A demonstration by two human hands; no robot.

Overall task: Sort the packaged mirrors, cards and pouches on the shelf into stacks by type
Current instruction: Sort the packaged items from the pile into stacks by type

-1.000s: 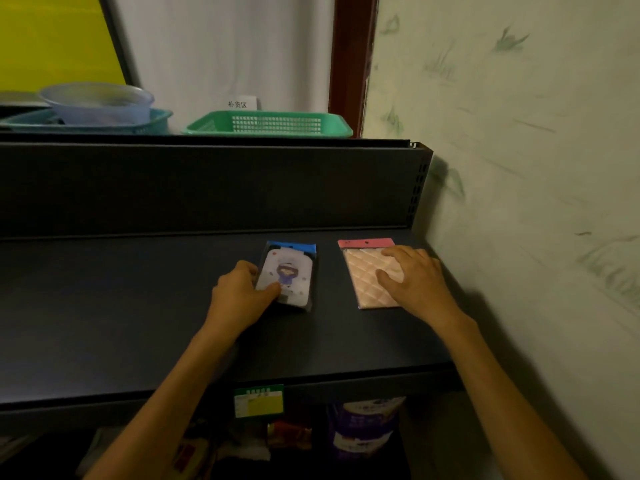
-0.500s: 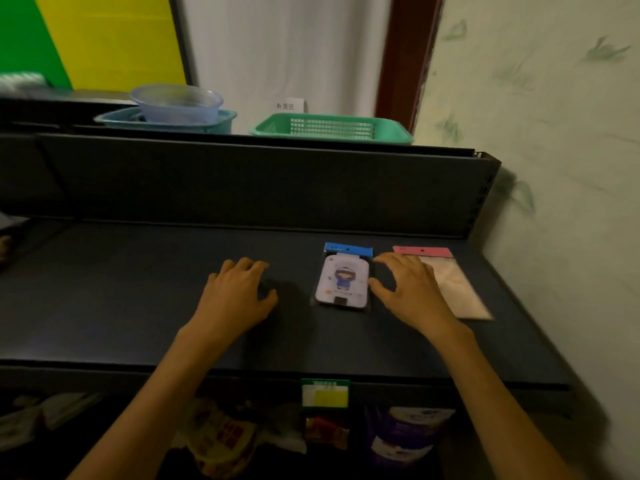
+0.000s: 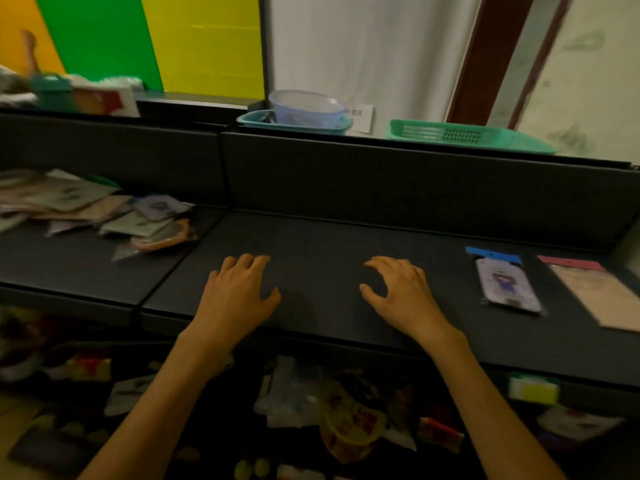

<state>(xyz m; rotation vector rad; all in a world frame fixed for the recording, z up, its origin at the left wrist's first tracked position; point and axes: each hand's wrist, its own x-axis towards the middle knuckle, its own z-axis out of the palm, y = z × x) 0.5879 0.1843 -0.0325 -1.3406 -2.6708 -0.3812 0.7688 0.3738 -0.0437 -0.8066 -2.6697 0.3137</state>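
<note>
On the right end of the dark shelf [image 3: 329,258] two sorted items lie side by side: a packaged mirror with a blue header [image 3: 505,284] and, just to its right, a beige pouch with a red header [image 3: 599,292]. They are close but do not seem to overlap. So two types have been started, with one piece each as far as can be seen.

Most of the work is left, in my judgement. At the far left an unsorted pile [image 3: 93,209] of packages lies mixed and overlapping; single items in it are blurred, but a round orange-rimmed piece [image 3: 162,239] sticks out on its right edge.

Both hands hover low over the bare middle of the shelf and hold nothing. The left hand [image 3: 239,294] has loosely spread fingers, and the pile is well apart from it, to the far left. The right hand [image 3: 401,292] is also relaxed and spread, with the mirror near on its right.
</note>
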